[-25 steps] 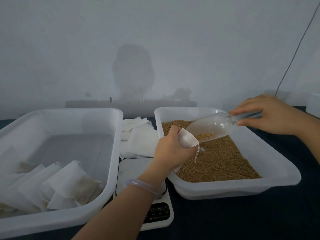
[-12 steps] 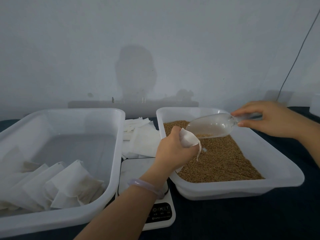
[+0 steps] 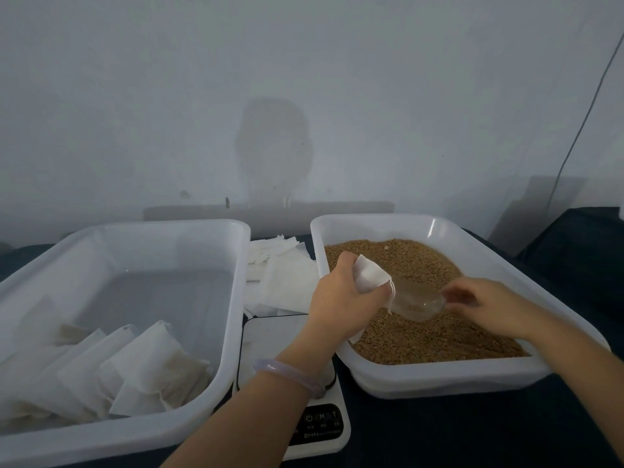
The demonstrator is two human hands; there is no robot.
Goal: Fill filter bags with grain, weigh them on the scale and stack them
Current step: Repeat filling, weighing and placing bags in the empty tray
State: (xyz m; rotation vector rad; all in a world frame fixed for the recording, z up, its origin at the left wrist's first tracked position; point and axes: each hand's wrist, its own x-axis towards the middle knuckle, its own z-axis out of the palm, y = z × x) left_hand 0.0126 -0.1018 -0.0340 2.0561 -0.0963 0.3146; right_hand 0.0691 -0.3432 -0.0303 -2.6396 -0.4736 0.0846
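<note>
**Inspector:** State of the hands?

**Clerk:** The left hand is closed round a white fabric filter bag. It grips the bag's body with the mouth turned to the right, and a drawstring hangs from the mouth. A pale bangle sits on that wrist. The right hand is blurred, but it pinches the handle of a clear plastic scoop.

**Inspector:** Position of the bag?

**Clerk:** It is held above the brown grain, over the left part of the translucent white plastic tub on the right half of the dark-cloth table. The scoop's bowl is just beside the bag's mouth, low over the grain. Whether it touches the grain I cannot tell.

**Inspector:** The scale?

**Clerk:** The white digital scale stands at the table's near edge, between the two tubs. The left forearm crosses above its platform. The panel markings are too small to read.

**Inspector:** Remaining items?

**Clerk:** A second translucent white tub on the left half holds filled white bags, which lean overlapped in its near left corner. Flat empty white bags are piled between the tubs, behind the scale, toward the table's far edge. A thin dark cable runs down the wall on the right.
</note>
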